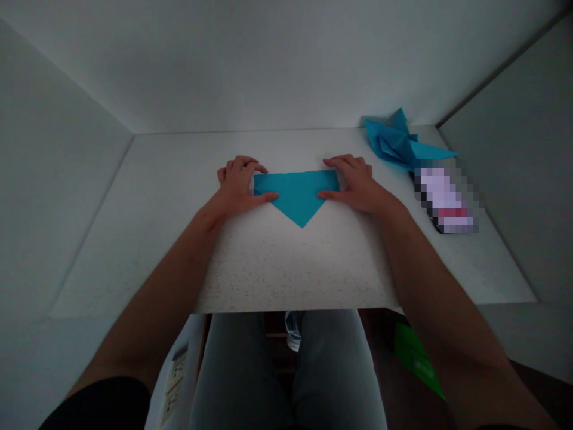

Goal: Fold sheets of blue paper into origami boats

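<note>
A sheet of blue folded paper lies on the white tabletop, with a straight far edge and a point facing me. At its left end is my left hand, thumb pressed on the near slanted edge and fingers curled by the far corner. My right hand grips the right end in much the same way, its thumb on the near edge and its index finger just beyond the far edge. Both ends of the paper are partly covered by the hands.
A crumpled-looking blue folded paper figure sits at the back right. Close in front of it lies a phone with a blurred screen. White walls enclose the tabletop at the back and sides. Below the right side is a green object.
</note>
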Tool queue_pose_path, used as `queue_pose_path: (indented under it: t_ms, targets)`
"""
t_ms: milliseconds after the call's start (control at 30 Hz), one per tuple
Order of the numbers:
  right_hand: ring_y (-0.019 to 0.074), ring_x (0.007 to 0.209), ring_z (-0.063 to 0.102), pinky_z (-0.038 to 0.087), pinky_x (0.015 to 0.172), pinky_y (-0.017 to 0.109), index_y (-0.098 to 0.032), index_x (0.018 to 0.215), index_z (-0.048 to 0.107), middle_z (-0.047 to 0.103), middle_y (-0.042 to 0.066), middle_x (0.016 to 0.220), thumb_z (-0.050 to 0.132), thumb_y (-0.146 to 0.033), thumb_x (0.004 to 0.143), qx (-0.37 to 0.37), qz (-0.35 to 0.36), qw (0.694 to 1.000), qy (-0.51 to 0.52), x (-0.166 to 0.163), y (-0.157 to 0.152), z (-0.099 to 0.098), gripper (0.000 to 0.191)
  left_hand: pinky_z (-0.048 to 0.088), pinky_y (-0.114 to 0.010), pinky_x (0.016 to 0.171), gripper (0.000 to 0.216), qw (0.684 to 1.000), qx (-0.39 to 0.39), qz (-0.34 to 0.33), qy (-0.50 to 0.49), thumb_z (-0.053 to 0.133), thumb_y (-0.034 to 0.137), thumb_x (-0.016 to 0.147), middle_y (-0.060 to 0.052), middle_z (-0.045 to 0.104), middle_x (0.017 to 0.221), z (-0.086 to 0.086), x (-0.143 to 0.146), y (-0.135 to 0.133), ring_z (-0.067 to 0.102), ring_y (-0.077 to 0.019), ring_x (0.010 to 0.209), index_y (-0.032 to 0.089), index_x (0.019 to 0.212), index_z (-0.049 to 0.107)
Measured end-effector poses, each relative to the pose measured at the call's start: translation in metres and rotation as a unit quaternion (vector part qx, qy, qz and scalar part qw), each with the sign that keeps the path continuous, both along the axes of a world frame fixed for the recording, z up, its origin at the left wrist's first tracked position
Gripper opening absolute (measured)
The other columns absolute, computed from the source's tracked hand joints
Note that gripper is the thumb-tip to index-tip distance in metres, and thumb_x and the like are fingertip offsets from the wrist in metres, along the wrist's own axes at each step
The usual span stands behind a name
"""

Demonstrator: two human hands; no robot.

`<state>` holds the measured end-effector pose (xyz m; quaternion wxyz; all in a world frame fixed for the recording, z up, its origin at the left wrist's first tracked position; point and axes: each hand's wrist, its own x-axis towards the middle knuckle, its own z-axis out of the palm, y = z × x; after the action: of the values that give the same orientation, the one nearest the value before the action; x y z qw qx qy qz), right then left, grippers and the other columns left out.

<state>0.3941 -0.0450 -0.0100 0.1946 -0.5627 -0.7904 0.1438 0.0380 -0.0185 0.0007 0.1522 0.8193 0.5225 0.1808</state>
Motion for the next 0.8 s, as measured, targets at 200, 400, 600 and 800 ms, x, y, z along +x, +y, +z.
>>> queue_pose_path:
  t_ms: [200, 400, 600, 800]
  targets:
    - [0.0534, 0.137, 0.055, 0.041, 0.114, 0.077, -0.031, 0.157, 0.067, 0.066, 0.020, 0.145, 0.082, -0.078, 0.085, -0.014, 0.019, 0.999, 0.021, 0.000, 0.000, 0.002, 0.087, 0.043, -0.060, 0.115, 0.065, 0.997, 0.018, -0.018, -0.069, 0.098, 0.061, 0.072, -0.015, 0.069, 0.132, -0.013, -0.005, 0.010, 0.059, -0.0413, 0.130, 0.026, 0.119, 0.069]
    - [0.0529, 0.135, 0.055, 0.042, 0.115, 0.078, -0.031, 0.149, 0.074, 0.062, 0.020, 0.143, 0.089, -0.078, 0.079, -0.002, 0.019, 1.000, 0.025, 0.001, 0.002, -0.001, 0.085, 0.045, -0.056, 0.111, 0.073, 0.994, 0.001, -0.006, -0.108, 0.102, 0.055, 0.066, -0.009, 0.075, 0.117, -0.017, -0.004, 0.013, 0.067, -0.0324, 0.109, 0.028, 0.125, 0.067]
    - [0.0532, 0.137, 0.054, 0.041, 0.118, 0.077, -0.029, 0.147, 0.073, 0.061, 0.020, 0.143, 0.090, -0.080, 0.076, -0.014, 0.015, 1.000, 0.011, 0.002, 0.001, 0.000, 0.089, 0.050, -0.052, 0.104, 0.034, 0.992, -0.005, 0.007, -0.125, 0.090, 0.045, 0.082, -0.004, 0.076, 0.094, -0.018, -0.007, 0.018, 0.069, -0.0253, 0.089, 0.026, 0.107, 0.078]
    - [0.0533, 0.136, 0.056, 0.042, 0.116, 0.075, -0.025, 0.163, 0.059, 0.061, 0.022, 0.145, 0.089, -0.086, 0.071, -0.003, -0.015, 0.999, 0.035, 0.003, 0.003, -0.008, 0.114, 0.051, -0.034, 0.069, 0.023, 0.968, -0.020, 0.008, -0.250, 0.080, 0.048, 0.090, -0.001, 0.069, 0.079, -0.014, -0.006, 0.020, 0.060, -0.0181, 0.070, 0.026, 0.094, 0.073]
